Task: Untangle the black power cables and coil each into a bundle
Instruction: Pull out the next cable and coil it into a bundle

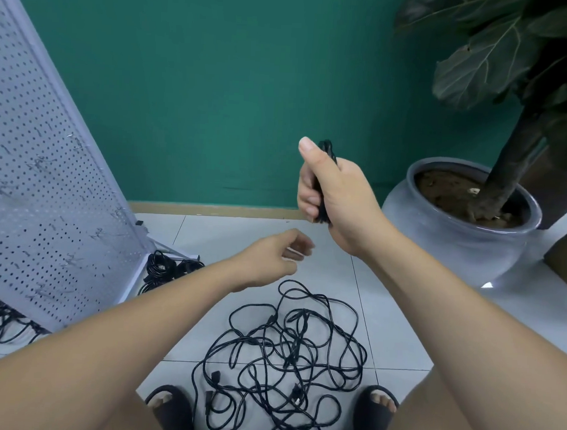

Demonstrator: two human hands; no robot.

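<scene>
Head view, left to right: by the pegboard point(43, 178) lie coils point(163, 268) that look already bundled, so I judge the job partly done. My left hand point(273, 260) hangs loosely open above the floor tiles, fingers slack and a little blurred, touching nothing that I can see. Below it, between my sandals, the tangle point(286, 354) of black cables is spread on the tiles, several plugs showing among the loops, none of it lifted. My right hand point(331, 197) is raised in front of the green wall, closed in a fist around a tight cable bundle point(324, 181), thumb up along its side, dark loops poking out above and below the fist. I think this bundle is finished and wants setting down with the coils; then my empty hand must find a free plug in the tangle and draw one cable clear without tightening the knots. A potted plant point(464, 216) stands at the right.
</scene>
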